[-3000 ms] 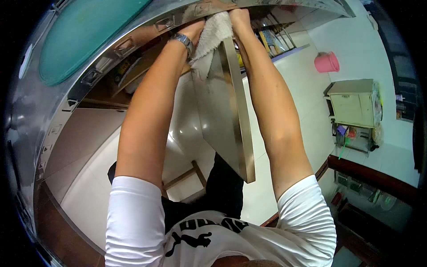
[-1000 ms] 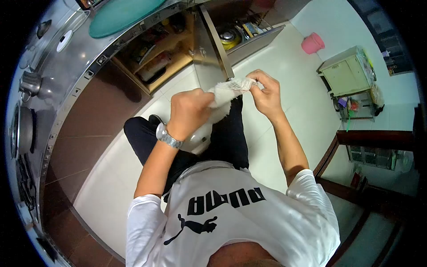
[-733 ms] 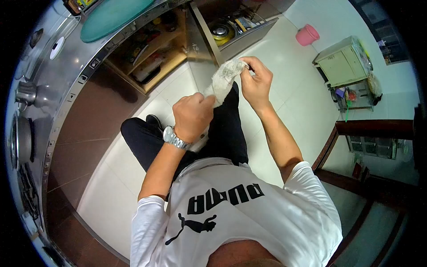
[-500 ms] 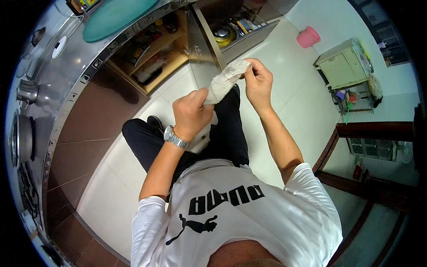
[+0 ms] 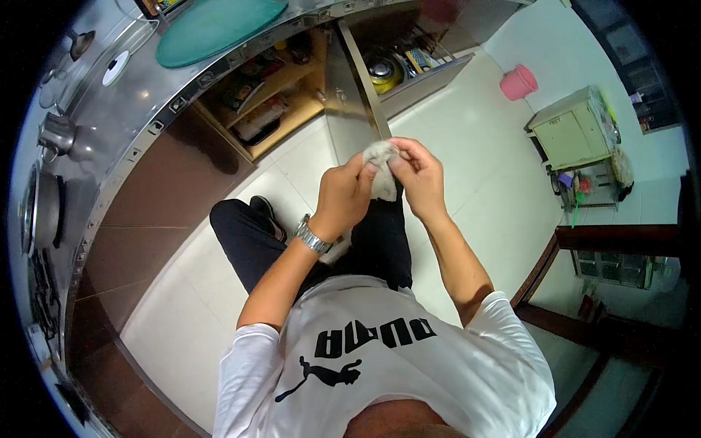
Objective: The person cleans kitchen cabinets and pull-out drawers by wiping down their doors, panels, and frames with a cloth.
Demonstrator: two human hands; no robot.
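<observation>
The once-stretched cloth (image 5: pixel 382 182) is now bunched up.

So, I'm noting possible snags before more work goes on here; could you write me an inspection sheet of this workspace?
Surface: metal counter bears a green board, a white lid, a metal jug and a pan.
Job's things: pale cloth, bunched up; cupboard door standing open.
Clutter: mixed items inside the open cupboard and pulled-out drawer; many too small to name.
Hands: left and right both grip the cloth; watch on the left wrist.
Cables: none I can make out for certain.
Surroundings: pale floor, pink bucket, green cabinet.
</observation>
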